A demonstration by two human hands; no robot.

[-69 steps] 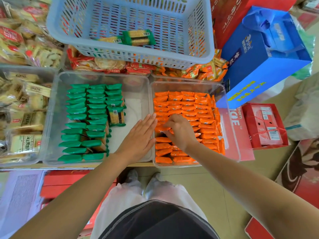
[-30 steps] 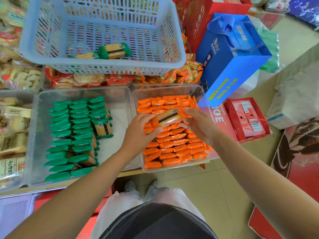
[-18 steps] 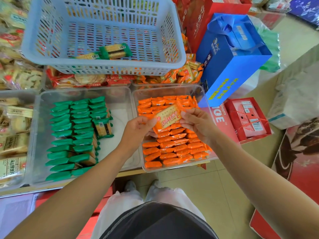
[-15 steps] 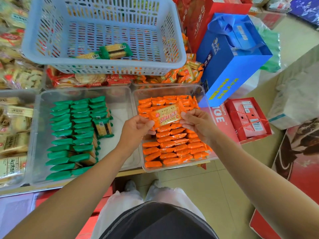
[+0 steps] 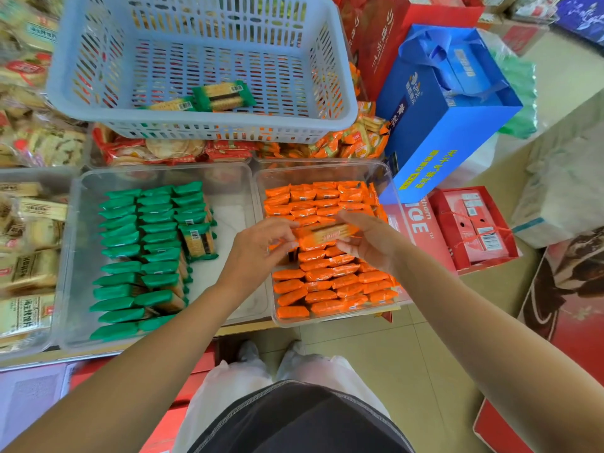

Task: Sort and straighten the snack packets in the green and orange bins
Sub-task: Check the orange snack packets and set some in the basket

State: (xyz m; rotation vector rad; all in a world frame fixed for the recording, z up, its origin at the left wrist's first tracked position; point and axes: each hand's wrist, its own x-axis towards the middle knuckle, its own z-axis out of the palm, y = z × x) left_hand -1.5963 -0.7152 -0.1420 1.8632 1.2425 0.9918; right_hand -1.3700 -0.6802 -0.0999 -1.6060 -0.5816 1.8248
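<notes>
Two clear bins stand side by side on a low shelf. The left bin (image 5: 75,256) holds rows of green snack packets (image 5: 143,250), with one green packet (image 5: 197,240) lying flat beside the rows. The right bin (image 5: 389,178) is filled with rows of orange snack packets (image 5: 327,279). Above the orange rows, my left hand (image 5: 258,253) and my right hand (image 5: 369,243) pinch the two ends of one orange packet (image 5: 323,235), held edge-on just over the middle of the bin.
A light blue slotted basket (image 5: 202,125) with two green packets (image 5: 222,98) rests on the back bins. A blue gift bag (image 5: 441,125) and red boxes (image 5: 474,227) crowd the right. More snack bins (image 5: 29,256) lie left. My feet (image 5: 271,358) stand on tiled floor.
Both hands lifted one orange packet out of the rows, turned it face-up between them, then rotated it edge-on and lowered it toward the orange rows.
</notes>
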